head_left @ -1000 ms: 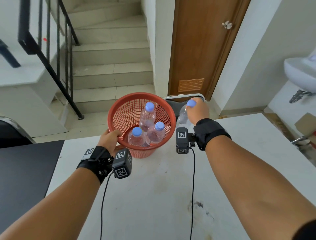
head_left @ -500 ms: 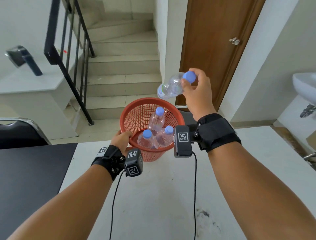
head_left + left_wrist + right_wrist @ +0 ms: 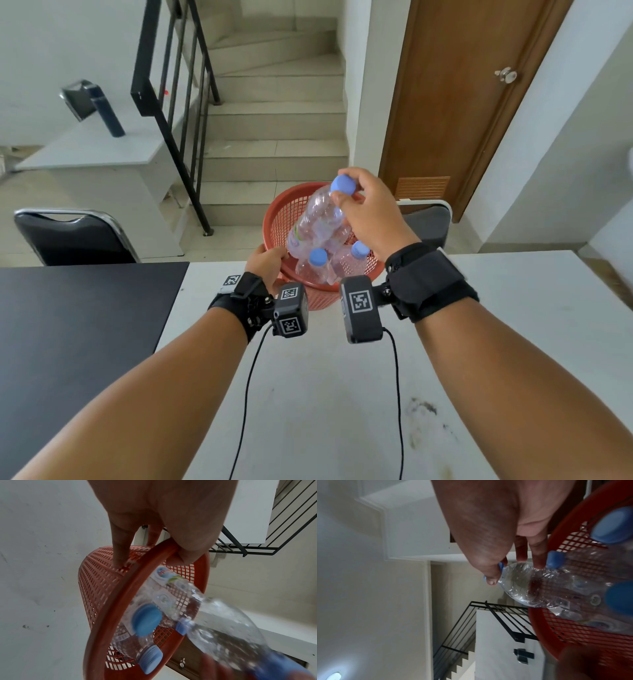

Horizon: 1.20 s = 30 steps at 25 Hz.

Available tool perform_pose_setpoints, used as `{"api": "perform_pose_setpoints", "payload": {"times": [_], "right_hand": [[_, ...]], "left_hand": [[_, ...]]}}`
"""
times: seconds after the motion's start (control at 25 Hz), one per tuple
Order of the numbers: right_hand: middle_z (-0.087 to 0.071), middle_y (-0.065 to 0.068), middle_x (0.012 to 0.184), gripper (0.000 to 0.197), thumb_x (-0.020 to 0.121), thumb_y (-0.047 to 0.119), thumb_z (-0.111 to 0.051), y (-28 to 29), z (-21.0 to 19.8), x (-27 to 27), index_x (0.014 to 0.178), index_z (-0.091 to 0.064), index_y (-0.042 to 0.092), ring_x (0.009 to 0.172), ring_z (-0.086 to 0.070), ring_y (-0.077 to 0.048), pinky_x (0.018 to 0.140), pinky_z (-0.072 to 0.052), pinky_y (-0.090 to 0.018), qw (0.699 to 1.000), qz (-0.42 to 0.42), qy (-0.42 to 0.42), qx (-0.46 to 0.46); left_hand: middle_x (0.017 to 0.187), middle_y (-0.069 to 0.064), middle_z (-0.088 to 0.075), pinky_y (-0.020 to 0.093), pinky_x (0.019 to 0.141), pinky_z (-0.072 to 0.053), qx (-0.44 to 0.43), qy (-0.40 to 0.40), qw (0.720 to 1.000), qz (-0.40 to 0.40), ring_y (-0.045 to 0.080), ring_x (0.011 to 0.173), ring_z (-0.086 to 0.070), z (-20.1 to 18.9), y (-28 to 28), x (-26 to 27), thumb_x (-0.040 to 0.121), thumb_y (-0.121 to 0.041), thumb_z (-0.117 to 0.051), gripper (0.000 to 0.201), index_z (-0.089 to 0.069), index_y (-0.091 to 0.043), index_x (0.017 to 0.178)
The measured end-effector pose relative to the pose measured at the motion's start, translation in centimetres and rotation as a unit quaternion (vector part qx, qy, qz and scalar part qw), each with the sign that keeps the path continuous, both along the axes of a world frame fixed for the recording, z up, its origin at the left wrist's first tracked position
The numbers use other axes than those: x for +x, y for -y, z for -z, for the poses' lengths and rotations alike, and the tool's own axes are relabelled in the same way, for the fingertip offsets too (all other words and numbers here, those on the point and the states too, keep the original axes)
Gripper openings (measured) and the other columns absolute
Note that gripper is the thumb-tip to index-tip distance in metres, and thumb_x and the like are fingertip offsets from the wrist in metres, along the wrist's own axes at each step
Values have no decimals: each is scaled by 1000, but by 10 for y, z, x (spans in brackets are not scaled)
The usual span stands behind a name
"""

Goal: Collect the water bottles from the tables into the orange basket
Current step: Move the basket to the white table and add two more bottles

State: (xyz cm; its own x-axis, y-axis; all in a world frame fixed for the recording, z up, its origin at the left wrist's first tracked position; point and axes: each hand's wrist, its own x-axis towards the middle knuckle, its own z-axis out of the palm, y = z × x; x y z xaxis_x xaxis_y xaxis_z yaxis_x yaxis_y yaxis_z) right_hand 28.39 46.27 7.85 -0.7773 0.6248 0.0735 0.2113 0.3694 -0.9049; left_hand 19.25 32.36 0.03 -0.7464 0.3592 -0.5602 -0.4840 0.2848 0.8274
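- Risk 1: the water bottle (image 3: 317, 219) enters the orange basket (image 3: 274, 219) base-first and tilted, its base toward 8 o'clock. It may lodge across the bottles already inside (image 3: 313, 265) and stay propped above the rim.
- Risk 2: the hold is only a fingertip pinch at the neck, just below the blue cap (image 3: 343, 185). A wet or crushable neck could slip early, letting the bottle strike the rim and bounce onto the white table (image 3: 342, 394).
- Risk 3: a hard drop could tip the light basket toward 12 o'clock, off the far table edge.
- Right hand (image 3: 371, 212): raised over the basket mouth, wrist bent down, thumb and fingers closed on the bottle neck.
- Left hand (image 3: 265, 263): at the basket's 8 o'clock, thumb inside and fingers outside, clamping the rim.
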Motion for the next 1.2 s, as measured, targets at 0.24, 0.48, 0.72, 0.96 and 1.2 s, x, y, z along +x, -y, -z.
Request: {"api": "perform_pose_setpoints", "payload": {"times": [0.24, 0.48, 0.72, 0.96, 1.2], "right_hand": [[-57, -3, 120, 33, 90, 14, -58, 105, 64, -60, 123, -55, 14, 103, -54, -18, 91, -47, -31, 979, -167, 112, -14], [-55, -6, 130, 39, 92, 15, -54, 188, 118, -117, 131, -50, 12, 114, -55, -21, 98, -42, -31, 939, -280, 201, 20], [-60, -2, 98, 23, 91, 14, -50, 249, 136, -205, 112, -59, 11, 88, -54, -13, 79, -48, -23, 965, -233, 115, 25], [-41, -14, 143, 59, 86, 24, -56, 288, 219, -293, 140, -37, 15, 127, -47, -30, 106, -41, -46, 937, -202, 284, -10], [-63, -9, 112, 32, 91, 19, -45, 334, 301, -364, 122, -50, 15, 98, -62, -28, 68, -54, -33, 859, -245, 408, -188]], "left_hand": [[79, 9, -59, 22, 41, -54, 0, 42, 991, -127, 19, 59, -60, 23, 105, -11, 89, -1, -42, 21, -53, -8, 106], [65, 7, -47, 20, 37, -52, -4, 74, 965, -251, 18, 54, -50, 46, 194, -31, 88, 4, -37, 17, -50, -4, 96], [65, 8, -46, 21, 35, -51, -21, 103, 924, -369, 18, 53, -49, 76, 286, -86, 86, 4, -38, 19, -48, -10, 76], [63, 7, -48, 24, 40, -52, -25, 153, 883, -443, 19, 52, -51, 131, 345, -144, 86, 1, -40, 16, -45, -9, 75], [66, 7, -50, 23, 35, -52, -4, 184, 831, -524, 10, 28, -55, 203, 384, -202, 87, -2, -39, 13, -48, -10, 83]]}}
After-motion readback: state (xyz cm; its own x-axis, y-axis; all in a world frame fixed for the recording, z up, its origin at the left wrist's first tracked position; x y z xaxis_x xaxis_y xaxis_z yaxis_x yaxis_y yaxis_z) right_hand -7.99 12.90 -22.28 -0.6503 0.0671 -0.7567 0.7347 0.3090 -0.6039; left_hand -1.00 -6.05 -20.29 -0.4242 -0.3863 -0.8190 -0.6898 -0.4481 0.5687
